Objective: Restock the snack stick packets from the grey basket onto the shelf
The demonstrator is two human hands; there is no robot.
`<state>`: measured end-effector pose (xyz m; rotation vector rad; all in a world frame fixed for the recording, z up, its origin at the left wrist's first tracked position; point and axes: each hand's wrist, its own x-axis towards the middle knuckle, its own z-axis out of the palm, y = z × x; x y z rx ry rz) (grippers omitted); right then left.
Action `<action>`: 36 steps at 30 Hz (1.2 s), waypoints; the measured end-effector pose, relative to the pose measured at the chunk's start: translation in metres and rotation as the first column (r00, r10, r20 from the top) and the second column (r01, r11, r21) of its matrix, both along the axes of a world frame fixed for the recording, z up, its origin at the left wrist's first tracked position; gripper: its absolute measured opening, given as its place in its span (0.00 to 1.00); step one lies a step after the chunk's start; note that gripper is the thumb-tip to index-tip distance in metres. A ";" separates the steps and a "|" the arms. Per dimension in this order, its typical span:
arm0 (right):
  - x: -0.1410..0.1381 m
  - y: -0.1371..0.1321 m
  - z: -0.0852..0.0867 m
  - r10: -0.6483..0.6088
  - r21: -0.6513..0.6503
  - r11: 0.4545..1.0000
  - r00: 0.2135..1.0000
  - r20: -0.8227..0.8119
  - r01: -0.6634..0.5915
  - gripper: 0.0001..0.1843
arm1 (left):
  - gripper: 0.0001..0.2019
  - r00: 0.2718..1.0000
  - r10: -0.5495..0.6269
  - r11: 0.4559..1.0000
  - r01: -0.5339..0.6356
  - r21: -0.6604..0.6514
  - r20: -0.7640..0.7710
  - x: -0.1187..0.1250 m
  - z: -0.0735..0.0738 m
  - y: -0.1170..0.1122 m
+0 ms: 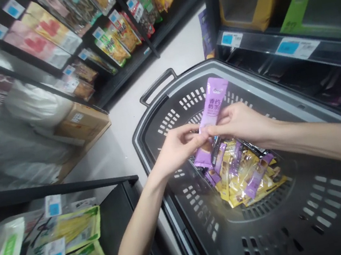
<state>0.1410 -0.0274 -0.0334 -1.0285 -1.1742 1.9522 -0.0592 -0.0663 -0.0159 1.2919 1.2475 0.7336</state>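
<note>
A long purple milk tea sachet [210, 104] is pinched between both hands, tilted over the dark shopping basket [296, 185]. My left hand [181, 145] grips its lower left edge with thumb and fingers closed. From the other side, my right hand [237, 123] holds the sachet near its middle, fingertips almost meeting the left ones. Beneath them, several yellow packets [236, 186] and a purple sachet [258, 178] lie in a loose heap on the basket floor. The hands partly cover the back of this heap.
Shelves of bagged snacks [112, 46] stand ahead on the left. A cardboard box [84, 124] and white plastic bags [33, 101] sit below them. Yellow packs [76, 228] hang at the lower left. A shelf with price tags [296, 47] borders the basket's right side.
</note>
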 end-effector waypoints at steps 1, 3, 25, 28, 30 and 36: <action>0.000 0.000 0.000 -0.011 0.025 1.000 1.000 0.025 0.010 0.16 | 0.20 1.000 -0.007 1.000 0.008 -0.028 0.015 0.000 0.000 -0.001; 0.000 0.002 0.000 -0.035 0.071 0.997 0.996 0.081 0.029 0.16 | 0.23 1.000 -0.009 0.997 0.010 -0.072 0.015 -0.001 0.001 -0.002; 0.000 0.003 0.002 -0.103 0.013 0.995 0.992 0.068 0.102 0.13 | 0.33 0.998 -0.035 0.990 0.041 -0.134 0.049 0.000 0.001 -0.001; 0.000 0.003 0.004 -0.051 0.031 0.998 0.995 0.083 0.049 0.11 | 0.29 1.000 -0.009 0.995 0.008 -0.096 -0.011 0.000 0.001 0.000; 0.000 0.003 0.004 0.004 0.007 1.000 0.998 0.057 -0.005 0.09 | 0.27 0.998 0.008 0.997 -0.013 -0.074 -0.055 0.000 0.001 0.000; 0.001 0.003 0.003 0.112 -0.088 0.990 0.994 0.016 -0.110 0.13 | 0.28 0.993 0.013 1.000 -0.011 0.020 -0.118 0.001 0.002 -0.002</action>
